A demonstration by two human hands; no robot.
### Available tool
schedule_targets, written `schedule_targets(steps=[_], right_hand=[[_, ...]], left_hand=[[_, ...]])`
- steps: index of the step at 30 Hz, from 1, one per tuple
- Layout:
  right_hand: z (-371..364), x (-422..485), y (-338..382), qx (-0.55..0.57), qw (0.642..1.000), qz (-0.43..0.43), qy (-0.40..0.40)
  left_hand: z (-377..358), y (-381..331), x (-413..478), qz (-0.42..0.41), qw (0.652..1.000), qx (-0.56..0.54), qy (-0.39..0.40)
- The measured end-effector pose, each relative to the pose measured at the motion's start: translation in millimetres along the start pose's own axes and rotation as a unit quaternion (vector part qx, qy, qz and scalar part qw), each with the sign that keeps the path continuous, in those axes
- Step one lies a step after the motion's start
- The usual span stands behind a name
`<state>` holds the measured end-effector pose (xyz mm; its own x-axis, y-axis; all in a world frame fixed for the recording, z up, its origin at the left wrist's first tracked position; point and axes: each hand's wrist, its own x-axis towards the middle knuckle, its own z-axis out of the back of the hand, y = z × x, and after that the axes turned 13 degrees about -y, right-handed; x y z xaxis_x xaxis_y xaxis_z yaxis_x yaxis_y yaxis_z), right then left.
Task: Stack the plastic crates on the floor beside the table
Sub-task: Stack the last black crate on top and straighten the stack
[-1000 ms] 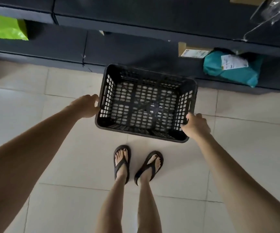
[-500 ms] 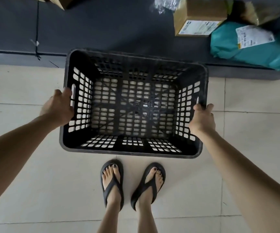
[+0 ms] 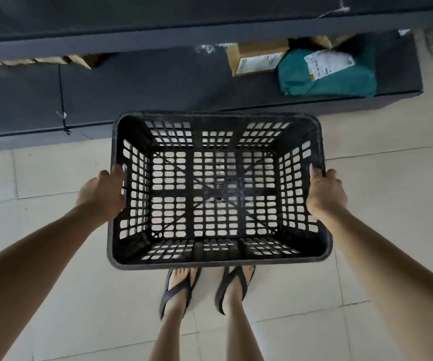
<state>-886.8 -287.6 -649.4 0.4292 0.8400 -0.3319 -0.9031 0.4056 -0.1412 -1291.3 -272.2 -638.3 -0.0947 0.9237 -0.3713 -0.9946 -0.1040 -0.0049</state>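
Moved: black plastic crate [image 3: 219, 263] came nearer, its rim now over the toes at 6 o'clock.
Grip: left hand [image 3: 103, 195] and right hand [image 3: 326, 195] clasp its side rims.
Progress: crate held above the floor [image 3: 41, 295]; no stack seen yet.

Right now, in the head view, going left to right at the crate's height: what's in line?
left hand gripping the side rim → black perforated plastic crate → right hand gripping the opposite rim.

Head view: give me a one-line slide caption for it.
Left hand and right hand hold an empty black crate by its short sides over the tiled floor, before a dark shelf.
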Motion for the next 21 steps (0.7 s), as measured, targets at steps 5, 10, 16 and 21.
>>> schedule_targets(steps=[5,10,16,21], right_hand=[[68,-43,-52,0.017,0.999,-0.042,-0.018],[147,-87,-113,0.04,0.995,-0.094,-0.019],[225,-126,-197,0.056,0.986,-0.155,-0.035],[273,-144,-276,0.071,0.981,-0.176,-0.039]], left_hand=[[70,-29,-39,-0.056,0.998,0.021,0.001],[146,-67,-74,-0.116,0.992,0.05,-0.004],[233,-142,-110,-0.177,0.981,0.078,-0.02],[285,-212,-146,-0.208,0.972,0.098,-0.043]])
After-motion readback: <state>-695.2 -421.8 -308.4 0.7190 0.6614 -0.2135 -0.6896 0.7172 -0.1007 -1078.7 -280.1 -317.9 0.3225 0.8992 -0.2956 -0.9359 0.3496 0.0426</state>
